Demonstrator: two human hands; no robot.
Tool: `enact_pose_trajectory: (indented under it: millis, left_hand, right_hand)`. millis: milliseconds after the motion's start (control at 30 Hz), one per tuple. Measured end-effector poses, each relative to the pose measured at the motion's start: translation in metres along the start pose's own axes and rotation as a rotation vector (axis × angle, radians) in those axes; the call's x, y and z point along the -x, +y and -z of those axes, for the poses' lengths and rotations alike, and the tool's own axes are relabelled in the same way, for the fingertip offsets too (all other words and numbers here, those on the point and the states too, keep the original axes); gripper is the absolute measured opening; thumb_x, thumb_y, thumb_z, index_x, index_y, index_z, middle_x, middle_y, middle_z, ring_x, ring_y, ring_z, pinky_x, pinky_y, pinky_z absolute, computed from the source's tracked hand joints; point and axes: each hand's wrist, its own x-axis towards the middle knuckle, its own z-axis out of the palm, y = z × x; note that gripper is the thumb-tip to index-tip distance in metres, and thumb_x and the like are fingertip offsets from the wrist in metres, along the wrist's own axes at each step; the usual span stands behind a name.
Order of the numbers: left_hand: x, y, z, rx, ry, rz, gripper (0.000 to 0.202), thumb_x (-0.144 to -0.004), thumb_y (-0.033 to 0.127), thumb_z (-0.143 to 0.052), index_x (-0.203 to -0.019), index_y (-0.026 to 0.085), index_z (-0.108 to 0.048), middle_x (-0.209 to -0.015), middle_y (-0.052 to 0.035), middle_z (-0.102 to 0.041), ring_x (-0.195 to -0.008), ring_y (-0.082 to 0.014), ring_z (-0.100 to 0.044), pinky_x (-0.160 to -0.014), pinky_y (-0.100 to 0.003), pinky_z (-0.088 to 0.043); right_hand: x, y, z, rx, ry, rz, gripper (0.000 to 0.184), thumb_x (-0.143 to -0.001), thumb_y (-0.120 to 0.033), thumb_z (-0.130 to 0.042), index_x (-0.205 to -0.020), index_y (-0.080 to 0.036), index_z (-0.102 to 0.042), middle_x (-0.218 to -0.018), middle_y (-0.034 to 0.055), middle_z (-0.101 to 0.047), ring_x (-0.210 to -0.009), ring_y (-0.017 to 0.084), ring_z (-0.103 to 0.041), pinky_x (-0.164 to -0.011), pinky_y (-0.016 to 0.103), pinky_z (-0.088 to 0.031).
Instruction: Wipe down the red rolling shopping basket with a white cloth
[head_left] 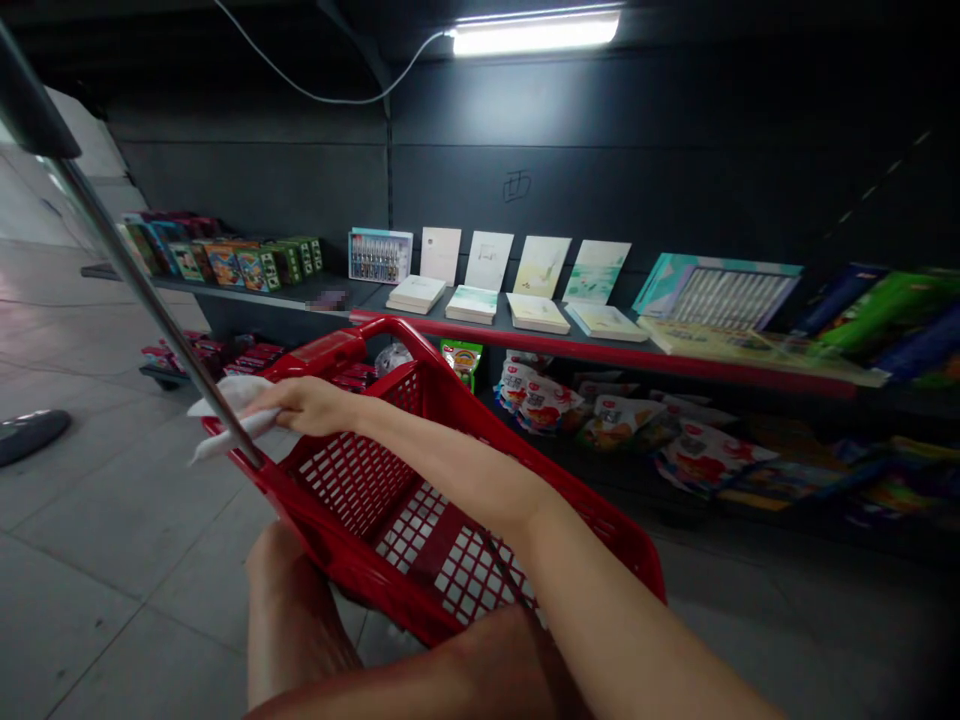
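Observation:
My right hand is closed around a white cloth or tissue. It reaches across from the lower right to the far left end of a red plastic shopping cart. The cloth is by the foot of the cart's slanting metal handle bar, at the red rim; whether it presses on the bar I cannot tell. Perforated walls and a grid floor show inside the cart, and a dark strap lies in it. My left hand is out of the picture.
Beyond the cart, a dark shelf bears white booklets, pen sets and small boxes. Bagged snacks fill the lower level. A lamp shines above. My bent legs are close to the cart's near side.

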Motion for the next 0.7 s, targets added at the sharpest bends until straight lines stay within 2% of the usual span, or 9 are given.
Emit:
enact_pose_trajectory:
  millis: [67, 167, 233, 300, 400, 467, 567, 600, 700]
  left_hand:
    - [0.0, 0.002, 0.007, -0.012, -0.156, -0.026, 0.032, -0.083, 0.044, -0.06, -0.063, 0.022, -0.071, -0.055, -0.0028, -0.067, -0.054, -0.0174, -0.065, -0.053, -0.027, -0.048]
    - [0.002, 0.006, 0.018, -0.057, -0.207, -0.029, 0.043, -0.089, 0.047, -0.051, -0.063, 0.018, -0.07, -0.051, -0.0043, -0.066, -0.047, -0.0197, -0.063, -0.045, -0.03, -0.046]
    - [0.003, 0.007, 0.022, -0.081, -0.221, -0.016, 0.048, -0.091, 0.051, -0.046, -0.069, 0.018, -0.072, -0.053, -0.0054, -0.067, -0.048, -0.0211, -0.064, -0.043, -0.031, -0.045]
    - [0.004, 0.007, 0.022, -0.089, -0.231, -0.001, 0.048, -0.089, 0.053, -0.046, -0.07, 0.019, -0.073, -0.054, -0.0051, -0.068, -0.048, -0.0214, -0.065, -0.042, -0.031, -0.045]
    - [0.004, 0.006, 0.016, -0.101, -0.231, -0.01, 0.046, -0.088, 0.053, -0.049, -0.065, 0.02, -0.072, -0.052, -0.0041, -0.067, -0.046, -0.0211, -0.063, -0.042, -0.03, -0.045]
    - [0.005, 0.006, 0.011, -0.097, -0.17, -0.033, 0.044, -0.088, 0.05, -0.051, -0.063, 0.019, -0.071, -0.051, -0.0047, -0.066, -0.045, -0.0215, -0.063, -0.04, -0.03, -0.043]
    - [0.006, 0.006, 0.007, -0.07, -0.083, -0.055, 0.047, -0.087, 0.051, -0.052, -0.06, 0.018, -0.069, -0.047, -0.0058, -0.063, -0.043, -0.0217, -0.062, -0.038, -0.03, -0.04]
    - [0.007, 0.007, 0.007, -0.066, -0.081, -0.056, 0.048, -0.087, 0.054, -0.051, -0.06, 0.018, -0.069, -0.047, -0.0058, -0.063, -0.043, -0.0217, -0.062, -0.038, -0.03, -0.04]
    - [0.008, 0.007, 0.014, -0.085, -0.106, -0.046, 0.049, -0.086, 0.056, -0.051, -0.062, 0.018, -0.07, -0.05, -0.0054, -0.065, -0.046, -0.0221, -0.065, -0.04, -0.03, -0.043]
  right_hand:
    - [0.034, 0.0, -0.002, 0.075, -0.041, -0.001, 0.039, -0.081, -0.001, -0.051, -0.115, -0.015, -0.065, -0.118, 0.0038, -0.068, -0.115, 0.015, -0.059, -0.102, 0.025, -0.041]
    - [0.08, 0.015, 0.009, 0.194, -0.001, -0.025, 0.043, -0.08, 0.0, -0.049, -0.115, -0.019, -0.066, -0.122, 0.0024, -0.066, -0.12, 0.014, -0.055, -0.107, 0.026, -0.037]
    - [0.104, 0.037, 0.027, 0.276, 0.059, -0.184, 0.039, -0.082, -0.002, -0.047, -0.112, -0.018, -0.067, -0.119, 0.003, -0.067, -0.117, 0.015, -0.057, -0.107, 0.029, -0.038]
    - [0.121, 0.06, 0.043, 0.378, 0.155, -0.435, 0.035, -0.085, -0.005, -0.044, -0.11, -0.014, -0.068, -0.118, 0.0075, -0.067, -0.115, 0.018, -0.058, -0.107, 0.034, -0.038]
    - [0.133, 0.074, 0.048, 0.469, 0.308, -0.706, 0.035, -0.087, -0.008, -0.042, -0.109, -0.011, -0.068, -0.119, 0.0124, -0.066, -0.116, 0.021, -0.057, -0.106, 0.037, -0.039]
    - [0.134, 0.069, 0.038, 0.448, 0.329, -0.658, 0.035, -0.086, -0.01, -0.045, -0.111, -0.015, -0.068, -0.118, 0.0096, -0.066, -0.116, 0.02, -0.057, -0.107, 0.037, -0.038]
    - [0.138, 0.059, 0.026, 0.364, 0.239, -0.405, 0.039, -0.083, -0.01, -0.049, -0.116, -0.021, -0.066, -0.122, 0.0046, -0.065, -0.119, 0.016, -0.054, -0.11, 0.032, -0.035]
    - [0.141, 0.059, 0.027, 0.354, 0.229, -0.379, 0.04, -0.082, -0.009, -0.049, -0.116, -0.02, -0.066, -0.124, 0.0047, -0.064, -0.12, 0.015, -0.053, -0.111, 0.031, -0.034]
    - [0.146, 0.059, 0.034, 0.383, 0.317, -0.563, 0.038, -0.083, -0.008, -0.046, -0.113, -0.015, -0.067, -0.121, 0.0079, -0.065, -0.119, 0.018, -0.055, -0.11, 0.032, -0.036]
